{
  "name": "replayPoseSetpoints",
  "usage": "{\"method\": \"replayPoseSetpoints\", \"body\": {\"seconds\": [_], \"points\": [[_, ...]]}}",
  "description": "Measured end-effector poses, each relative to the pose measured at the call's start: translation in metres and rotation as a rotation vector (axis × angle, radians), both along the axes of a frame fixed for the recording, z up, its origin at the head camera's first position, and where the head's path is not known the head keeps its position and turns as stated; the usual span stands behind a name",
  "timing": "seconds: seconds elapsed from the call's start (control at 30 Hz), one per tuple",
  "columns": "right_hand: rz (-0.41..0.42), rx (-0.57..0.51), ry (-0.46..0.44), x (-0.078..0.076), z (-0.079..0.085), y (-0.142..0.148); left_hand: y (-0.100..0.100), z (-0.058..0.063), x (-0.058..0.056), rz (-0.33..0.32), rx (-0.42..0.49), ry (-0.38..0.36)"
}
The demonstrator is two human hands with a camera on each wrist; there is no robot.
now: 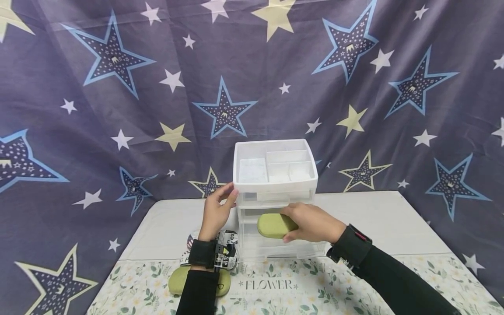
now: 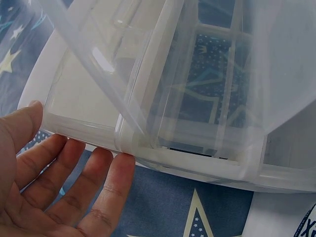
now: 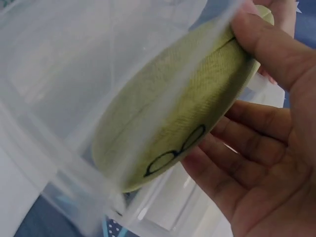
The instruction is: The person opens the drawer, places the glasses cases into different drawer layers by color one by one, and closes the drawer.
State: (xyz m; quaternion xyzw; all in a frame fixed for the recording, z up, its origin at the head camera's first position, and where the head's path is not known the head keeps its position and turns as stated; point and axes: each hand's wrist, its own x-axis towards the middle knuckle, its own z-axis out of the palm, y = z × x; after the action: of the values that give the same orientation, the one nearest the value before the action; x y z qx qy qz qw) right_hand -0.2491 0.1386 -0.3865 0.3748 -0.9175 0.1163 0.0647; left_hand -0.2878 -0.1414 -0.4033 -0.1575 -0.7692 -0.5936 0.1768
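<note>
Clear plastic drawer unit with a white compartmented top [image 1: 275, 187] is standing against the left hand's [image 1: 217, 214] loosely extended fingertips. Oval olive-green textured glasses case [image 1: 271, 225], likely light, firm and easily gripped, best held by its end, is sitting between the right hand's [image 1: 315, 222] gripping thumb and fingers. That hand is reaching inward, its thumb opposing its fingers.

Green case [image 1: 275, 226], star-patterned backdrop [image 1: 271, 111]
</note>
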Motion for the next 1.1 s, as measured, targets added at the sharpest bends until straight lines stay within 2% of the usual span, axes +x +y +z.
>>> {"method": "replayPoseSetpoints", "body": {"seconds": [0.3,0.53,0.87,1.1], "points": [[-0.053,0.004,0.041,0.007,-0.018,-0.009,0.000,0.000,-0.001,-0.003,0.002,0.006],[-0.070,0.009,0.027,0.003,-0.026,-0.010,-0.001,-0.001,-0.001,-0.007,0.008,0.012],[-0.023,-0.031,-0.017,-0.003,-0.029,-0.010,-0.001,0.000,0.000,0.007,0.000,0.010],[-0.034,-0.016,-0.051,0.003,-0.025,-0.005,0.001,0.001,0.001,0.012,0.001,-0.004]]}}
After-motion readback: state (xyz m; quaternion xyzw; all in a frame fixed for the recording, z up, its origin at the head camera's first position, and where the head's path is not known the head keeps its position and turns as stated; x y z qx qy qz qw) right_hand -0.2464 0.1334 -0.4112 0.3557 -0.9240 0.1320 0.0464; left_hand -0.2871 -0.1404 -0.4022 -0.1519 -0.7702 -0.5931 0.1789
